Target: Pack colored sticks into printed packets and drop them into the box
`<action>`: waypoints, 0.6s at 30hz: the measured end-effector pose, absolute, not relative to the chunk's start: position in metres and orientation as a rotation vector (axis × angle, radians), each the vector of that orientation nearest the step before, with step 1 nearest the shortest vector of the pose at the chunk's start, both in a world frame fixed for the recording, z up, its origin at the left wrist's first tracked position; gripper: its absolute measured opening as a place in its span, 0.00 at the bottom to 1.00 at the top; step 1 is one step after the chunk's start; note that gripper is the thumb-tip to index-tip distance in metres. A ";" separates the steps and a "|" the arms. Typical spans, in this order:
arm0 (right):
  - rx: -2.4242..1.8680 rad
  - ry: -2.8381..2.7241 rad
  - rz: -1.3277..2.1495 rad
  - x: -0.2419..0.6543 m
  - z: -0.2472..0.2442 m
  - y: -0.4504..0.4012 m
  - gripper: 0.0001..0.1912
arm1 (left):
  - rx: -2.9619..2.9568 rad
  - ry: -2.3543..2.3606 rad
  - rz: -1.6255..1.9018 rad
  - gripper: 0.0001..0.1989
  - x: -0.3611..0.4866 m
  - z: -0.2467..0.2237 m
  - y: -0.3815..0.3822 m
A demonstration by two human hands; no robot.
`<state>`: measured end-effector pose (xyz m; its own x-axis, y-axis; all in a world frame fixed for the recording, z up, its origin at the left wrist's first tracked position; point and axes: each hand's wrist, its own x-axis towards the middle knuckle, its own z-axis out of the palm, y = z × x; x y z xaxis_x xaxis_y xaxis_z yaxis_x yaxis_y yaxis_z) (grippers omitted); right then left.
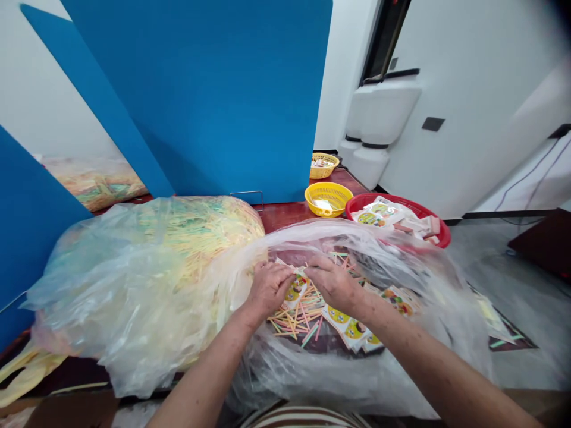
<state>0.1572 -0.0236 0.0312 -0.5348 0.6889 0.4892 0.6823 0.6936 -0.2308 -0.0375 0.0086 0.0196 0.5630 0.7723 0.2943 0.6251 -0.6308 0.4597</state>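
Note:
My left hand (269,289) is closed on the left edge of a small printed packet (296,290), white with a yellow and green design. At the packet's upper right edge, the fingers of my right hand (332,286) are pinched together. Below both hands lies a loose heap of thin pastel sticks (292,321) in pink, yellow, orange and green. More printed packets (355,331) overlap under my right forearm, and others (399,300) lie further right. An opened clear plastic bag (285,362) spreads around the sticks and packets.
A large clear bag full of pastel sticks (191,238) bulges on the left. Behind stand a yellow basket (339,193), another yellow basket (322,172) and a red basket (446,235) holding packets. A blue partition (223,101) rises at the table's back.

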 end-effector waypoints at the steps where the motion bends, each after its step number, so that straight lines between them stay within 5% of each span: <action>1: -1.045 -2.405 0.061 0.157 0.035 -0.026 0.15 | 2.512 1.129 0.703 0.13 -0.038 0.019 0.006; 11: -1.120 -2.067 -0.171 0.152 0.104 -0.060 0.21 | 2.146 0.877 1.195 0.16 -0.037 0.024 -0.011; 18: -1.442 -2.154 0.011 0.169 0.035 -0.092 0.21 | 2.168 0.966 0.904 0.17 -0.028 0.020 -0.014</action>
